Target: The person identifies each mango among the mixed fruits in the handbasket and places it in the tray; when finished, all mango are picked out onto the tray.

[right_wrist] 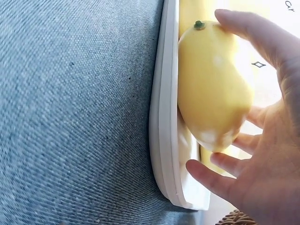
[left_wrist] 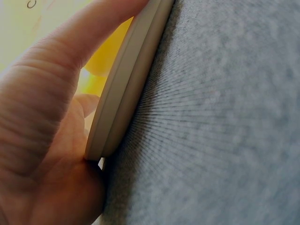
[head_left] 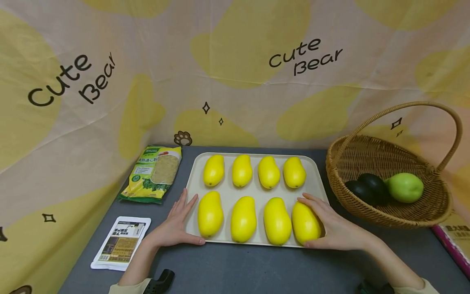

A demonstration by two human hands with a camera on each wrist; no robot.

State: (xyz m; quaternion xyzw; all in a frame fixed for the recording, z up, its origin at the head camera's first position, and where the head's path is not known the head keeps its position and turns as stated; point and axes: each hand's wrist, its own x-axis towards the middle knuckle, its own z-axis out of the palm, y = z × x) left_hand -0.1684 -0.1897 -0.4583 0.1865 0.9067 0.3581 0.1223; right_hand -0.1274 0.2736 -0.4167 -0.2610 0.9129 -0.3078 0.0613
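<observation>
A cream tray (head_left: 227, 159) carries two rows of yellow mangoes. My left hand (head_left: 175, 228) lies at the tray's front left corner, fingers spread along the left side and thumb on the front rim. In the left wrist view, the tray's edge (left_wrist: 122, 89) meets the palm beside the thumb. My right hand (head_left: 335, 228) curves round the front right mango (head_left: 305, 222), thumb at its near end and fingers at its far end. The right wrist view shows this mango (right_wrist: 213, 84) between thumb and fingers, its green stem tip beside the thumb.
On the right stands a wicker basket (head_left: 341, 200) with dark avocados (head_left: 372, 185) and a green apple (head_left: 405, 188) inside. A yellow-green food packet (head_left: 152, 173) and a white pouch (head_left: 121, 243) lie on the left of the grey table (head_left: 257, 269). A patterned cloth (head_left: 235, 81) hangs behind.
</observation>
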